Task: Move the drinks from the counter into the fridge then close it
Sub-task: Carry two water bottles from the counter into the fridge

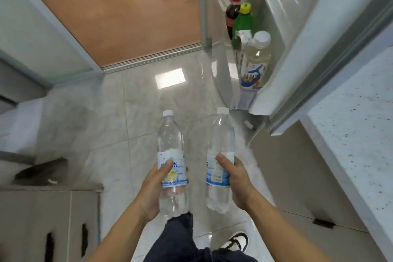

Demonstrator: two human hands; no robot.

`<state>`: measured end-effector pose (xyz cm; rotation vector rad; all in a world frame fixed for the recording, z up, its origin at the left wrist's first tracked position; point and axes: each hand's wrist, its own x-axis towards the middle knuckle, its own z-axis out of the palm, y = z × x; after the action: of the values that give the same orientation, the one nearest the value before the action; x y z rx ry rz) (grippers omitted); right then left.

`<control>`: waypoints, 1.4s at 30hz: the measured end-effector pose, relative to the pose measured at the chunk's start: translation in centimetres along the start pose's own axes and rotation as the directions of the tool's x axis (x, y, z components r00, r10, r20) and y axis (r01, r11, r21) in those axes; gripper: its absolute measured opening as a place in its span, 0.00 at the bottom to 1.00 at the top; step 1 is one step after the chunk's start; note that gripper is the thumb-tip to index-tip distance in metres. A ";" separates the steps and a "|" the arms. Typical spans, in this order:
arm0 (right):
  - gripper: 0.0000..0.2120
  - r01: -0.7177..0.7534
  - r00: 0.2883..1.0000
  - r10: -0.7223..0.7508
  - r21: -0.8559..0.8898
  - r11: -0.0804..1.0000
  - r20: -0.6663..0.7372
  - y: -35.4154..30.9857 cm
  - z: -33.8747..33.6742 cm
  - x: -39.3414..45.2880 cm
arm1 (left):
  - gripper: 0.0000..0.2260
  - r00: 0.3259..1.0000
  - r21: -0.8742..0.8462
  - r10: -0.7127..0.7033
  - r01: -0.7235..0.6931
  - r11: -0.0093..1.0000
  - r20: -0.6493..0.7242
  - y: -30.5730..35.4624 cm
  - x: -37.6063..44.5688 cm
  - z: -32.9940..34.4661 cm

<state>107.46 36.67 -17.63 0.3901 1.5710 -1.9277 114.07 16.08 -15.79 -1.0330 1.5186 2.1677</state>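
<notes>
Both hands loaded, one clear water bottle each. Left hand (156, 189) has its grip wrapped round the left bottle (171, 153) at the label, thumb across the front. Right hand (236, 178) has its grip round the right bottle (221, 144), also at the label, thumb on the front. Both bottles have white caps and blue-white labels, held roughly upright, tilted slightly away, side by side but apart, over the tiled floor (127, 102).

Fridge door (297, 27) is open, upper right. Its lower door shelf (246, 95) already holds three bottles in a row: cola bottle (231, 13) with red cap furthest back, green bottle (242, 21) with yellow cap in the middle, pale-drink bottle (257, 55) with white cap nearest. They stand close together, touching or nearly so.

Speckled white surface (357, 112) runs down the right edge, just beside the fridge. Cabinets (282, 166) below it. Orange panel (117, 6) at the top, past a floor track. Dark trouser leg (178, 238) and a black-white shoe (236, 242) at the bottom.
</notes>
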 end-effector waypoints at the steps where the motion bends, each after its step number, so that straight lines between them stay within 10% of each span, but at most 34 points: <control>1: 0.27 0.006 1.000 -0.006 -0.014 1.000 0.007 -0.4 1.5 1.1 | 0.29 1.000 -0.005 0.011 -0.011 1.000 -0.012 1.0 0.7 -1.2; 17: 0.22 0.136 0.990 -0.139 -0.066 0.988 -0.029 -11.8 18.8 17.5 | 0.27 0.968 0.099 0.218 -0.231 0.968 0.123 22.4 14.4 -10.2; 33: 0.26 0.272 0.953 -0.255 0.090 0.958 -0.162 -31.7 19.1 40.3 | 0.23 0.933 0.185 0.260 -0.310 0.933 0.249 45.7 36.6 -0.3; 42: 0.22 0.324 0.858 -0.215 0.167 0.931 -0.466 -39.6 15.6 48.9 | 0.13 0.893 0.180 0.192 -0.285 0.941 0.408 54.9 48.2 7.5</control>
<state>47.59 12.60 -11.36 0.7944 1.7481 -2.3865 44.33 -6.30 -10.33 -0.3252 1.7210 2.1126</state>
